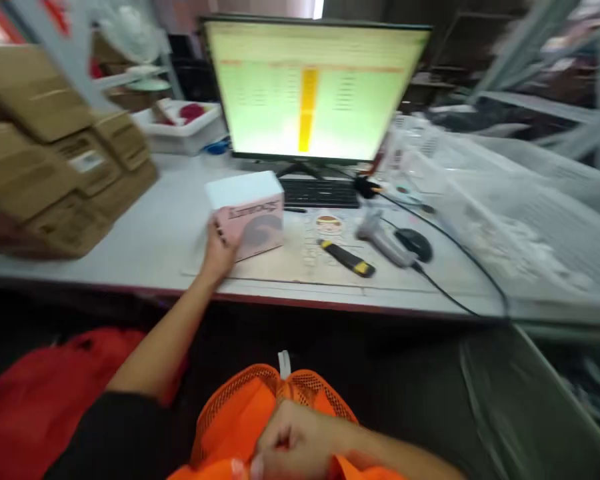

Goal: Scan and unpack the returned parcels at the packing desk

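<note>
- Pink-and-white carton (256, 223) is at the near side of the white table (153, 217), left of centre, its dark-printed pink face turned toward the person; whether its base is fully down on the tabletop, I cannot tell.
- Left hand (220, 252) grips the carton at its near left corner — thumb against the pink face, the other fingers bent round the left side and partly hidden.
- Right hand (297, 437) is well apart from the carton, low and near, in front of the orange mesh vest (245, 420); its fingers are curled inward, but blur leaves me unable to tell whether they pinch the fabric.
- Right of the carton lie a black-and-yellow utility knife (347, 258), a grey barcode scanner (386, 240) and a black mouse (414, 245).
- Beyond the carton, a black keyboard (321, 193) sits before a lit monitor (265, 93).
- Brown cardboard boxes (45, 147) are stacked at far left; white plastic bins (545, 207) stand at right — their contents blurred.
</note>
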The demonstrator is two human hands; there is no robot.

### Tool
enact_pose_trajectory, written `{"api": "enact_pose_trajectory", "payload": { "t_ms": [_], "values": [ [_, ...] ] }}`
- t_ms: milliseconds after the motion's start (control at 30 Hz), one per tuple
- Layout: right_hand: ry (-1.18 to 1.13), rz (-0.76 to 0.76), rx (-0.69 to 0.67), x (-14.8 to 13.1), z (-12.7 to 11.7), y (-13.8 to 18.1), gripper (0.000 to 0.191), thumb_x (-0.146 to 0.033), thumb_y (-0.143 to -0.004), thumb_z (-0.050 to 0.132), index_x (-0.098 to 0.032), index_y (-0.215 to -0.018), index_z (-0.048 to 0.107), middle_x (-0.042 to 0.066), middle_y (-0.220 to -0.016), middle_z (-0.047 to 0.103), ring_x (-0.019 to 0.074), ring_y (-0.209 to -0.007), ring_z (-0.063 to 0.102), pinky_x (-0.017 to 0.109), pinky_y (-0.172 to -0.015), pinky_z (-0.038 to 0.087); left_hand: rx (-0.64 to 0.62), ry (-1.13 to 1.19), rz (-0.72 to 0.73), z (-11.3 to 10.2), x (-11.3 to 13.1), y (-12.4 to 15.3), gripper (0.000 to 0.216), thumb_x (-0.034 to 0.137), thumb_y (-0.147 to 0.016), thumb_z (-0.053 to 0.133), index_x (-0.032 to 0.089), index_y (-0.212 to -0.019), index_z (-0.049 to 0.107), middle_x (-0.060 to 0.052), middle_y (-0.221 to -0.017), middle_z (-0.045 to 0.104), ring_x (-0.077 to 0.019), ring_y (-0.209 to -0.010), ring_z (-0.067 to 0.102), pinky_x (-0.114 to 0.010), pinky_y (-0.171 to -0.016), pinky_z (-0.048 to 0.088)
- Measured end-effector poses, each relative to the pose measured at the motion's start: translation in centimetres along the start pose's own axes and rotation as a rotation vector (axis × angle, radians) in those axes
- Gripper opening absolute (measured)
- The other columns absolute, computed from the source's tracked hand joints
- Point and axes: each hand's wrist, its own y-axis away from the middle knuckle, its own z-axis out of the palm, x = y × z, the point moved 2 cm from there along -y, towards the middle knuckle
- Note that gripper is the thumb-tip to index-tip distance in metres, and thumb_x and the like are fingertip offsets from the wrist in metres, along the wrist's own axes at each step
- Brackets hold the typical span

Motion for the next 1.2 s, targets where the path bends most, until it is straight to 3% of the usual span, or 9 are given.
{"api": "enact_pose_trajectory", "payload": {
  "t_ms": [100, 300, 400, 467, 567, 633, 833, 1033, 1200],
  "values": [
    [0.001, 0.003, -0.127, 1.3, -0.7, 0.2, 0.053, -0.07, -0.09, 0.07, -0.017, -0.087, 0.074, 0.004, -0.083, 0.064, 0.0159, -0.079, 0.06, 0.028, -0.071, 0.047, 0.097, -0.019, -0.102, -4.0, -2.7, 2.2, 0.094, 0.08, -0.086, 0.067, 0.018, -0.152, 0.041, -0.02, -0.144, 0.061, -0.0312, -0.126, 0.065, -0.047, -0.105, 0.058],
    [-0.049, 0.112, -0.261, 1.4, 0.4, 0.8, 0.064, -0.073, -0.09, 0.07, -0.02, -0.064, 0.044, -0.006, -0.057, 0.033, 0.0081, -0.056, 0.031, 0.025, -0.051, 0.026, 0.009, 0.02, -0.213, -3.6, -2.7, 2.1, 0.095, 0.068, -0.078, 0.08, 0.022, -0.151, 0.04, -0.017, -0.137, 0.066, -0.0341, -0.124, 0.066, -0.049, -0.104, 0.057],
    [0.123, -0.01, -0.256, -1.8, -2.7, 2.9, 0.059, -0.069, -0.096, 0.063, -0.019, -0.064, 0.055, -0.002, -0.059, 0.045, 0.0105, -0.055, 0.041, 0.027, -0.053, 0.032, -0.021, 0.039, -0.252, -3.6, -2.6, 2.3, 0.098, 0.06, -0.073, 0.087, 0.024, -0.15, 0.039, -0.015, -0.138, 0.065, -0.0342, -0.125, 0.065, -0.05, -0.105, 0.056],
    [0.401, -0.135, -0.004, -5.0, -7.3, 4.9, 0.044, -0.058, -0.101, 0.058, -0.022, -0.08, 0.072, 0.005, -0.074, 0.065, 0.018, -0.067, 0.06, 0.031, -0.064, 0.045, -0.05, 0.059, -0.269, -3.6, -2.9, 2.3, 0.099, 0.057, -0.072, 0.088, 0.024, -0.151, 0.038, -0.014, -0.139, 0.064, -0.0336, -0.125, 0.065, -0.051, -0.105, 0.056],
    [0.941, -0.14, 0.981, -9.7, -16.9, 8.5, 0.025, -0.046, -0.098, 0.061, -0.026, -0.1, 0.076, 0.011, -0.099, 0.076, 0.0294, -0.094, 0.071, 0.042, -0.089, 0.054, -0.052, 0.013, -0.195, -3.6, -3.2, 2.3, 0.094, 0.055, -0.072, 0.09, 0.024, -0.147, 0.043, -0.014, -0.136, 0.064, -0.0344, -0.124, 0.064, -0.052, -0.104, 0.056],
    [1.159, 0.103, 1.37, -11.3, -22.4, 9.9, 0.036, -0.04, -0.095, 0.062, -0.018, -0.12, 0.073, 0.019, -0.115, 0.074, 0.0357, -0.107, 0.07, 0.048, -0.102, 0.052, -0.01, -0.113, -0.052, -3.6, -3.0, 2.3, 0.087, 0.049, -0.072, 0.092, 0.022, -0.142, 0.049, -0.015, -0.132, 0.064, -0.0365, -0.126, 0.061, -0.056, -0.107, 0.053],
    [1.392, 0.773, 1.15, -9.9, -29.6, 7.6, 0.066, -0.038, -0.099, 0.058, -0.002, -0.153, 0.049, 0.033, -0.144, 0.057, 0.0452, -0.132, 0.059, 0.055, -0.105, 0.05, -0.104, -0.379, 0.493, -2.9, -0.7, 3.2, 0.044, 0.016, -0.094, 0.069, 0.03, -0.134, 0.057, -0.013, -0.154, 0.05, -0.0316, -0.151, 0.039, -0.058, -0.122, 0.042],
    [1.295, 0.894, 1.192, -10.9, -29.6, 5.4, 0.051, -0.027, -0.097, 0.058, 0.004, -0.138, 0.058, 0.035, -0.129, 0.064, 0.0419, -0.12, 0.066, 0.048, -0.095, 0.052, -0.164, -0.396, 0.593, -2.9, -0.5, 3.5, 0.045, 0.015, -0.097, 0.068, 0.031, -0.136, 0.053, -0.012, -0.159, 0.044, -0.0287, -0.156, 0.036, -0.055, -0.122, 0.046],
    [1.15, 0.596, 1.137, -16.7, -28.2, 7.6, 0.037, -0.039, -0.098, 0.07, -0.006, -0.114, 0.076, 0.014, -0.083, 0.072, 0.0208, -0.07, 0.066, 0.035, -0.068, 0.048, -0.196, -0.405, 0.558, -2.9, -0.5, 3.4, 0.045, 0.015, -0.097, 0.068, 0.032, -0.136, 0.052, -0.012, -0.16, 0.043, -0.0287, -0.158, 0.036, -0.056, -0.124, 0.045]
  ]
}}
